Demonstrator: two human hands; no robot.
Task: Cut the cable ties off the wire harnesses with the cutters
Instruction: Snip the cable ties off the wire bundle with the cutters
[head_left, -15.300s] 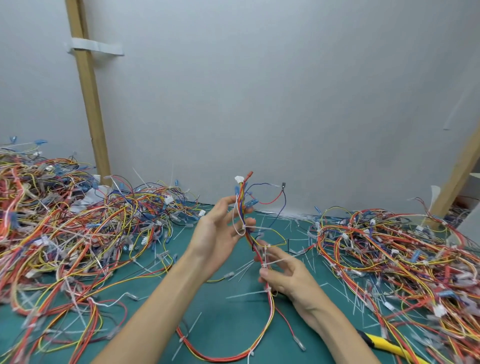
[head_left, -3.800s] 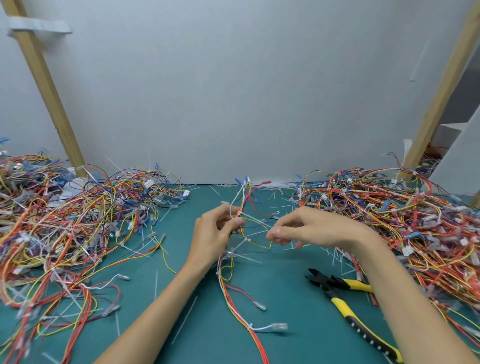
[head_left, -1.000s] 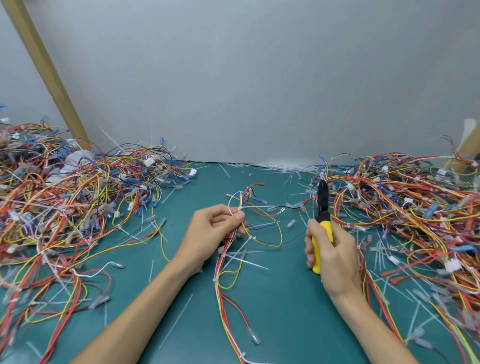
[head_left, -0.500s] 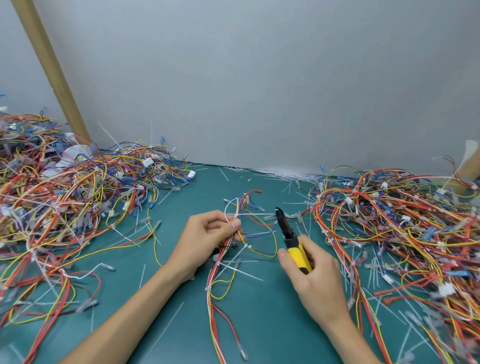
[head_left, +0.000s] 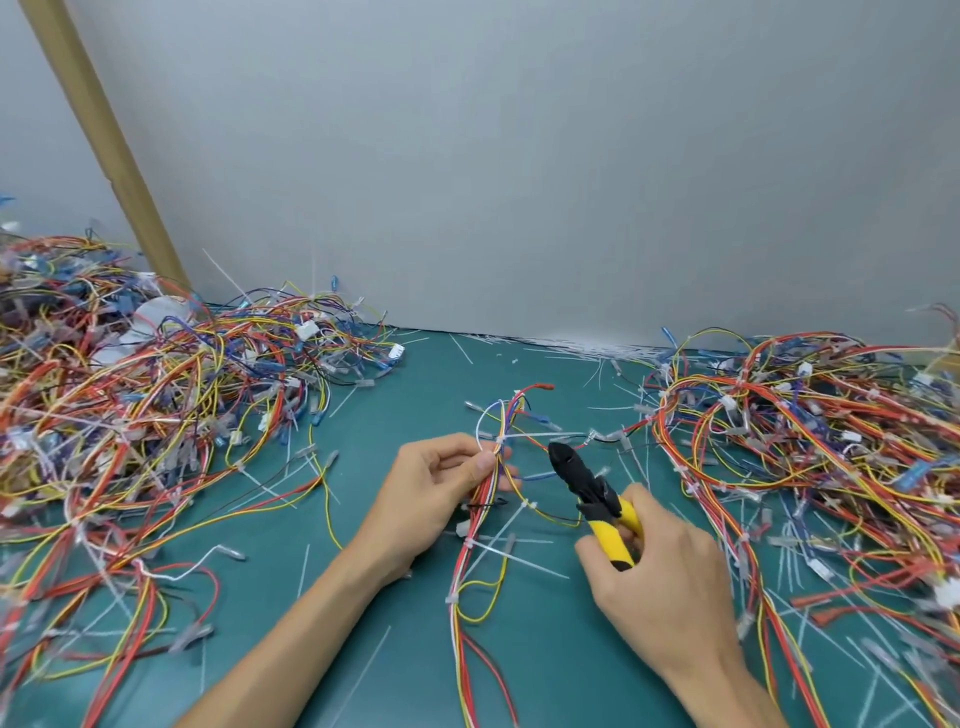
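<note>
While pinching the wire harness (head_left: 485, 493) near its upper end between thumb and fingers of the left hand (head_left: 431, 499), holds that end over the green worktop (head_left: 545, 654), with the lower wires trailing toward the near edge. Left grip closed on the bundle just below a white cable tie (head_left: 500, 440). Wraps the right hand (head_left: 670, 587) round the yellow handles of the cutters (head_left: 592, 493), grip curled tight on them. Points the black nose up and left at the harness, tip just beside the bundle, not touching it; jaws nearly together. More white ties lower on the bundle. Tangled pile of wires (head_left: 130, 405) at far left, another pile (head_left: 810, 441) at right; loose tie scraps scattered between.
</note>
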